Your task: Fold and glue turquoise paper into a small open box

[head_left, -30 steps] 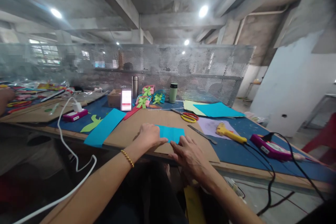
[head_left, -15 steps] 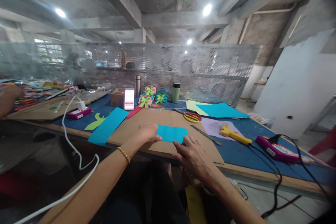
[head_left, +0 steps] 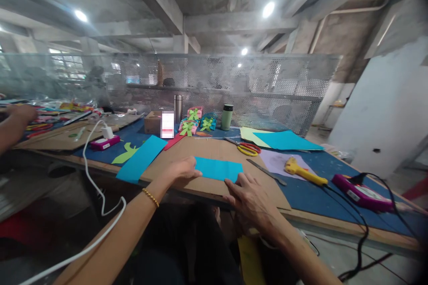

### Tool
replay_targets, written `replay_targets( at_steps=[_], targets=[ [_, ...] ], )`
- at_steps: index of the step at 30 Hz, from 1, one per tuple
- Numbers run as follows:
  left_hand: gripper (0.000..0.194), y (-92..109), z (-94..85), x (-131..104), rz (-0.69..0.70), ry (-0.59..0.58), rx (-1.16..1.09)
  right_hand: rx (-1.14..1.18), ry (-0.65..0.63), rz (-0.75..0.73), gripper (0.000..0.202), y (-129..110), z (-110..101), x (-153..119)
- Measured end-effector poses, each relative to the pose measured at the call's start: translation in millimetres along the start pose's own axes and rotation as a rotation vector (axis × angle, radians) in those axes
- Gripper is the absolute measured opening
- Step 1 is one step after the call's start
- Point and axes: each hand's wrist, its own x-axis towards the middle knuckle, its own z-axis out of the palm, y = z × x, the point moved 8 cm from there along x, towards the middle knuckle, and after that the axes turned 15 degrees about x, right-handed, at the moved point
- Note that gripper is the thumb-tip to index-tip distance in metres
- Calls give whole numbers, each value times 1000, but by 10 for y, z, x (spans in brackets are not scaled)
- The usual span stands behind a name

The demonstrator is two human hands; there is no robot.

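Note:
A blue strip of paper (head_left: 219,169) with faint crosswise creases lies on a sheet of brown cardboard (head_left: 187,147) in front of me. My left hand (head_left: 183,170) is closed at the strip's left end, thumb along its lower corner; the fingertips are partly hidden. At the lower right corner, my right hand (head_left: 247,193) touches the paper with its index finger. Its thumb is held apart, lower down over the cardboard, and its other fingers are bent. A longer blue paper strip (head_left: 142,159) lies left of my left hand.
Scissors (head_left: 249,148), a metal blade (head_left: 266,172) and a yellow glue gun (head_left: 304,171) lie right of the hands. Purple power strips (head_left: 363,192) sit at both sides, with loose cables. Bottles (head_left: 226,118) and green-bowed bundles (head_left: 190,124) stand behind. Another person's hand (head_left: 22,118) is far left.
The whole view has shifted slightly, so the table appears a little further right. My left hand sits slightly further from my right, with more of the blue strip showing between them.

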Motion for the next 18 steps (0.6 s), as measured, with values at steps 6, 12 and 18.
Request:
replay_targets(
  at_steps=[6, 12, 18],
  targets=[
    [27, -226, 117, 55, 15, 17, 13, 17, -25, 5, 31, 28, 36, -9],
    [25, -319, 23, -82, -12, 43, 74, 18, -17, -3, 31, 26, 36, -6],
    [20, 319, -199, -406, 70, 541, 282, -5, -11, -10, 31, 22, 37, -8]
  ],
)
